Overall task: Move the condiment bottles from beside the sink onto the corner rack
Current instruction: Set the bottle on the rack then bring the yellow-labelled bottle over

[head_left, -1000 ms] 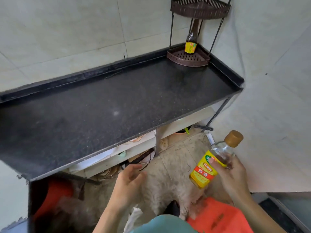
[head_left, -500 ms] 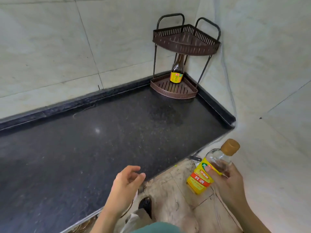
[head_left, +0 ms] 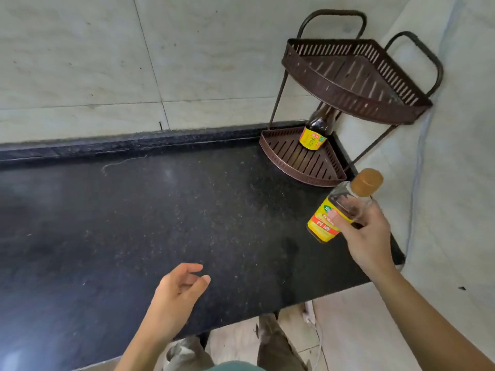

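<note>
Holding clear bottle point(head_left: 338, 207), yellow label, in my right hand point(head_left: 368, 236), fingers point(head_left: 345, 226) wrapped round it. Raised in the last second from below the table point(head_left: 134, 223) edge to beside the corner rack point(head_left: 356, 89). Dark bottle point(head_left: 316, 131) already on lower tier. Left hand point(head_left: 176, 293) loose, empty. Placement next, I judge.

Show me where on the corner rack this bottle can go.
Lower shelf: bare slats between its curved front rim and the dark bottle in the back corner. Upper shelf: nothing visible inside. Crowded only at that back corner, beneath the upper shelf.
</note>
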Motion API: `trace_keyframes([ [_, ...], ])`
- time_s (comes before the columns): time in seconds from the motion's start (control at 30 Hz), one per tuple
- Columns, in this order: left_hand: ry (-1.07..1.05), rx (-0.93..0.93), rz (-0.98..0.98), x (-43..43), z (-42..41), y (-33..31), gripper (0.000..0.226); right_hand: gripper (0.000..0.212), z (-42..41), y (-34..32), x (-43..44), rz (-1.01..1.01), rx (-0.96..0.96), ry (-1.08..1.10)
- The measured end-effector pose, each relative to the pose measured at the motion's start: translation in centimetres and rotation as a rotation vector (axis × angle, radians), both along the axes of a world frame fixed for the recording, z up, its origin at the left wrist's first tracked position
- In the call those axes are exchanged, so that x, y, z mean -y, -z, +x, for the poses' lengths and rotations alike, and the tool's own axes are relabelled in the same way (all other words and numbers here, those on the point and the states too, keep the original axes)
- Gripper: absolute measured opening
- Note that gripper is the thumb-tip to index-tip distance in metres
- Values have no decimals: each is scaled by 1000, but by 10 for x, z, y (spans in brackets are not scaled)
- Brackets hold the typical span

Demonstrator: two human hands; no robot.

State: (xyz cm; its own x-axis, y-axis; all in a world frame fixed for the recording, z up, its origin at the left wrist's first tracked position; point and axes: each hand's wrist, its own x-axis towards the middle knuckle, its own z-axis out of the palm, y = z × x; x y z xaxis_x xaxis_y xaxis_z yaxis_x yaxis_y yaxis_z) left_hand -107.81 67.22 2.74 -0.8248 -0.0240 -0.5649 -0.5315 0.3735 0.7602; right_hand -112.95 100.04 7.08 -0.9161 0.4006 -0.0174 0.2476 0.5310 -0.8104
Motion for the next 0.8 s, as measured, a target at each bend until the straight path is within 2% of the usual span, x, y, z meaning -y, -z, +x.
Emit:
trace_keyframes([
  [0.17,-216,30,10,-60,-2,2,14,48,-114,18,-45,105,-77,-230],
  [0.33,-298,87,17,-130,10,14,12,54,-210,53,-60,166,-126,-380],
  [0.53,-403,148,7,-169,31,35,18,47,-272,78,-56,133,-60,-409],
  [0.73,-447,159,5,-183,30,47,18,39,-314,80,-64,10,-15,-394],
  [0.77,-447,159,8,-186,28,49,17,39,-320,81,-67,-1,1,-399],
  [0.8,-446,159,11,-188,26,50,17,49,-327,83,-72,9,9,-389],
])
